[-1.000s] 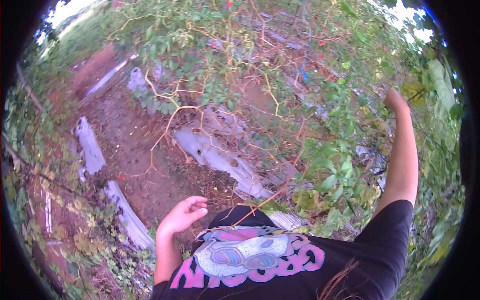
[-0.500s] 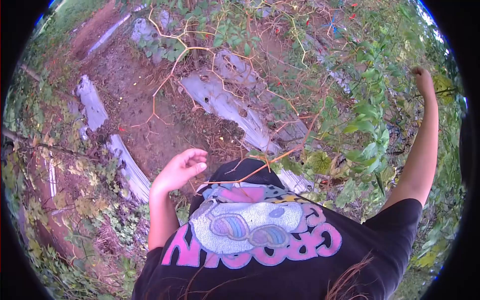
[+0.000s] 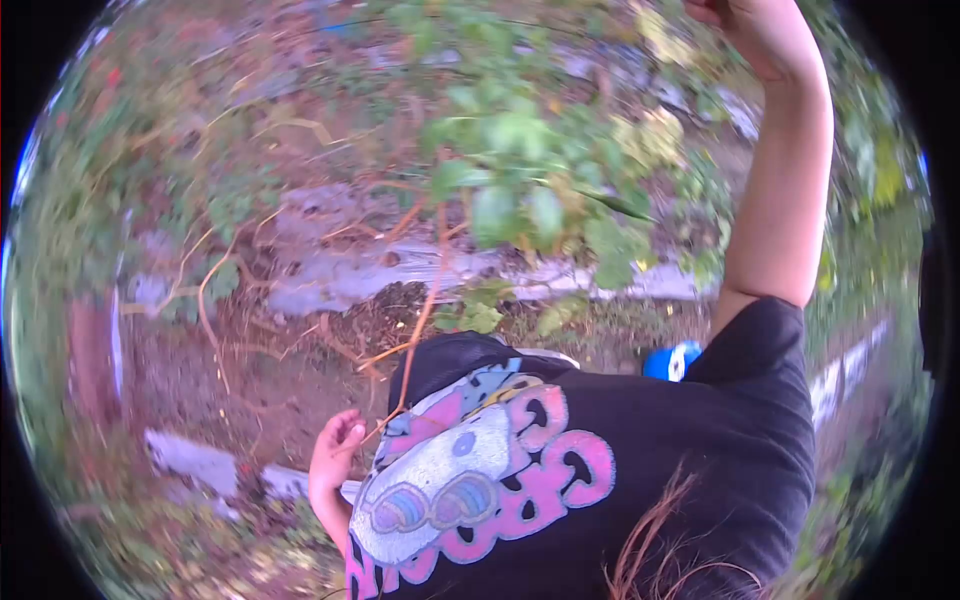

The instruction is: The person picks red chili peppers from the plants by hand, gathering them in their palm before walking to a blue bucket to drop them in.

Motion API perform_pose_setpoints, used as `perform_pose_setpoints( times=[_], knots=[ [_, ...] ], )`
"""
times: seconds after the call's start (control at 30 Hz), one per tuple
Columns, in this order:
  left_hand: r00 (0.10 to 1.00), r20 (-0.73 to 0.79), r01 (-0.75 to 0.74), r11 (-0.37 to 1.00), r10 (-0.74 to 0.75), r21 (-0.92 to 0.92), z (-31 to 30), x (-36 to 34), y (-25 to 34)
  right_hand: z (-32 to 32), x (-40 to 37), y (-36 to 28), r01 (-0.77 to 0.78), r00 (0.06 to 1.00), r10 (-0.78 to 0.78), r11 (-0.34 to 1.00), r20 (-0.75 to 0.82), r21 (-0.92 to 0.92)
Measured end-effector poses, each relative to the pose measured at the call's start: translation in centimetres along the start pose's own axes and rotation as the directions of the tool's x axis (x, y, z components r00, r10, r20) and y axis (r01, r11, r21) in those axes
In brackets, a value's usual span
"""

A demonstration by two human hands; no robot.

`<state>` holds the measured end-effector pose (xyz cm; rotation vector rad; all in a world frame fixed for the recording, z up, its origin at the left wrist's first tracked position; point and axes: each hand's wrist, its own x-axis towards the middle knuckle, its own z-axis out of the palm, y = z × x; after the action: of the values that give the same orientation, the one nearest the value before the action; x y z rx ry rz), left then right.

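My left hand [image 3: 336,458] is low on the left, beside my shirt, its fingers loosely curled and apart. The end of a bare brown branch [image 3: 432,300] comes down close to its thumb; I see no grip on it. My right arm is stretched up, and my right hand [image 3: 760,35] is cut by the top edge. Its fingers look closed; what they hold, if anything, is out of sight. Left of that forearm hangs a leafy green plant [image 3: 520,140], blurred, with a long dark green pod-like shape [image 3: 620,207] low on it.
Torn grey plastic sheeting [image 3: 350,275] lies over the soil among pale, bare, forked branches [image 3: 205,290]. A blue round object with a white mark [image 3: 660,364] is beside my right sleeve. More sheeting [image 3: 190,457] lies at the lower left, and foliage surrounds the plot.
The view has turned, so plants and sheeting have swung round and blurred. My right hand has shifted to the top edge. My left hand appears lower, and the blue object has come into view.
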<state>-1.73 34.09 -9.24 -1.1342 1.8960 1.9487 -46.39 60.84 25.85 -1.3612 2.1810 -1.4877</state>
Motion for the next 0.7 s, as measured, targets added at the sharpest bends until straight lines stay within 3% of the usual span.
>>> perform_pose_setpoints(
  times=[0.03,0.1,0.23,0.3,0.4,0.43,0.5,0.53,0.63,0.7],
  knots=[
    [0.998,0.064,0.03,0.999,-0.027,-0.035,-0.8,1.2,-1.4,-0.4,-2.8,-0.4,0.077,0.995,-0.08,0.996,0.057,0.046],
    [0.981,0.191,-0.018,0.99,-0.009,0.138,-1.4,2.6,0.0,-0.5,-8.8,-0.8,0.067,0.997,-0.063,0.992,-0.041,0.107],
    [0.962,0.261,0.002,0.964,-0.075,0.267,-2.5,4.5,4.9,1.1,-21.4,-1.1,0.185,0.97,-0.118,0.925,-0.213,0.333],
    [0.951,0.309,-0.104,0.913,-0.025,0.394,-1.8,4.8,8.6,1.5,-29.0,-0.5,0.148,0.942,-0.015,0.916,-0.335,0.373],
    [0.946,0.323,-0.122,0.874,-0.042,0.471,1.4,4.6,14.0,4.6,-36.3,-2.3,-0.104,0.811,0.346,0.879,-0.472,0.465],
    [0.919,0.395,-0.207,0.836,-0.012,0.508,-0.4,5.4,16.6,6.0,-38.3,-3.1,-0.186,0.733,0.466,0.838,-0.496,0.513],
    [0.886,0.461,-0.309,0.796,0.043,0.521,0.2,7.0,18.8,9.2,-41.1,-2.6,-0.519,0.507,0.545,0.812,-0.667,0.268],
    [0.86,0.51,-0.302,0.829,0.023,0.471,0.6,7.4,19.8,10.3,-42.2,-2.4,-0.602,0.441,0.571,0.76,-0.692,0.243],
    [0.748,0.662,-0.332,0.888,0.043,0.318,3.9,6.5,20.7,13.2,-45.6,-0.7,-0.665,0.341,0.639,0.683,-0.69,0.303],
    [0.742,0.669,-0.36,0.866,0.04,0.347,6.8,4.5,19.5,14.1,-49.1,0.8,-0.693,0.322,0.678,0.644,-0.661,0.323]
  ],
)
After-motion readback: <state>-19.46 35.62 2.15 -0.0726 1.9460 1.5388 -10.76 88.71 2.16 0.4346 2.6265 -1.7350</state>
